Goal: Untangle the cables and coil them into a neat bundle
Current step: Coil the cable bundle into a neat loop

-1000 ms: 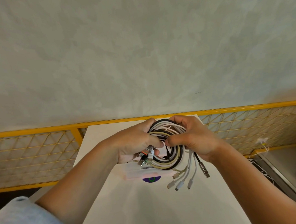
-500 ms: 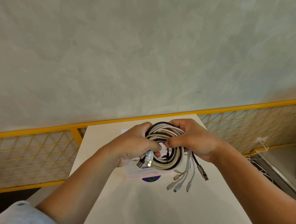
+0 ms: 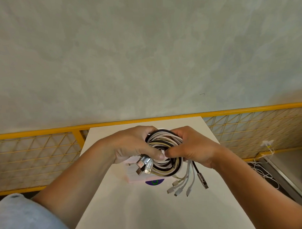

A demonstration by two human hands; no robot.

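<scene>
1. Judged step: the coil is wound, and what's left is tidying and securing it. The cable coil (image 3: 166, 171) is in mid-air above the table (image 3: 150, 208), clamped between both hands.
2. The left hand (image 3: 134, 145) grasps the coil's left side, with fingers curled over the top arc and the thumb pressed in at the centre. The USB plugs (image 3: 143, 164) stick out just below that thumb.
3. The right hand (image 3: 194, 147) grasps the right side the same way. Its thumb tip is just beside the left thumb at the coil's middle.
4. The loose tails (image 3: 182, 187) fan out from the lower right: several pale leads and one black lead with a metal plug. Can't tell if they touch the table.
5. To do it well:
   - One hand should stay clamped so the loops don't spring open.
   - The other hand lays the tails along the loop in the winding direction.
   - Plug ends get grouped together, with no sharp bends at the plug necks.
6. Main risk: if both grips loosen at once, the stiff loops will likely splay.
7. Pose: the forearms come in from the lower corners and the wrists converge. The palms face each other across the coil. A pale box (image 3: 133, 176) sits on the table under the coil, partly hidden.
</scene>
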